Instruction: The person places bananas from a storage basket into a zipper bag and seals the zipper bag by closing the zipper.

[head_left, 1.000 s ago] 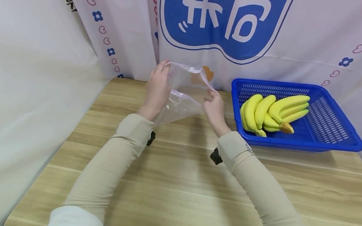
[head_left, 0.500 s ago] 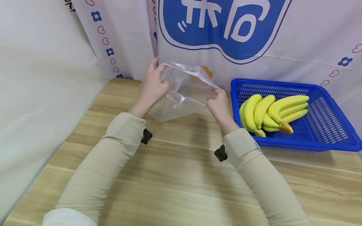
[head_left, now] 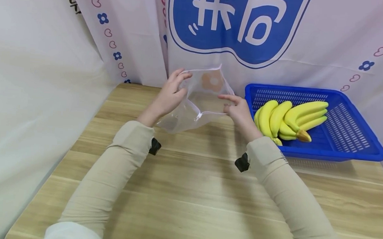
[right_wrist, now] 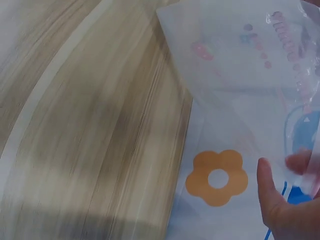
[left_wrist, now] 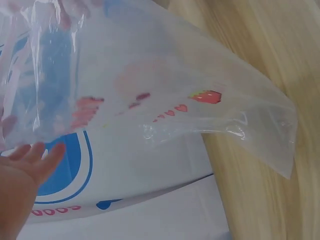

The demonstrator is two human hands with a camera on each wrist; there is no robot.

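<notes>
A clear plastic zipper bag (head_left: pixel 186 123) with a pale pink rim and a white slider (head_left: pixel 199 116) hangs between the two hands, its mouth spread wide. On the left side of the mouth is my left hand (head_left: pixel 167 97), thumb and fingers apart at the rim. My right hand (head_left: pixel 241 112) is at the opposite side, index finger stretched across the mouth and thumb below it. Through the film in the left wrist view, red prints show above the straight fingers (left_wrist: pixel 50 162). The right wrist view has one straight finger (right_wrist: pixel 266 185) outside the bag. Nothing shows inside it.
A blue plastic basket (head_left: pixel 325 153) stands to the right, close to the right forearm, with yellow banana bunches (head_left: pixel 276 118) at its left side. Behind the wooden table (head_left: pixel 188 197) hangs a printed white cloth (head_left: pixel 137 31). A white sheet (head_left: pixel 35 91) borders the left.
The right hand has moved right and slightly down, the left hand a little. The bag's mouth has widened into an angular opening, and the fingers have straightened from their earlier grip on the rim.
</notes>
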